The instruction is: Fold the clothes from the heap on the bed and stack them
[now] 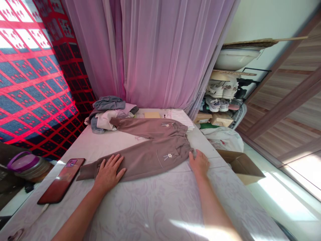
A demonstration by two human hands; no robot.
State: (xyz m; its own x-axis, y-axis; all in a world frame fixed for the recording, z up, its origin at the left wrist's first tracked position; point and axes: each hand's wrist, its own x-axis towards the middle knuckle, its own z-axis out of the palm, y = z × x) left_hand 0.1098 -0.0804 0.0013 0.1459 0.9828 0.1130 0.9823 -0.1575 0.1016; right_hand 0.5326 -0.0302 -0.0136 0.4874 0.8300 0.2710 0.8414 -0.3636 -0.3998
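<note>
A pair of brown trousers lies spread on the table, legs to the left and gathered waistband to the right. Small white flower trims sit near the pockets. Flat on the lower part of the nearer leg rests my left hand, open with fingers spread. My right hand is at the near corner of the waistband, its thumb and curled fingers closed on the edge of the cloth. Left of the trouser cuff is a reddish phone with a cable plugged in.
Folded clothes are piled at the table's far left, and a striped cloth lies at the back. Purple curtains hang behind. To the right stand a shoe rack and an open cardboard box. A purple-lidded jar is at left.
</note>
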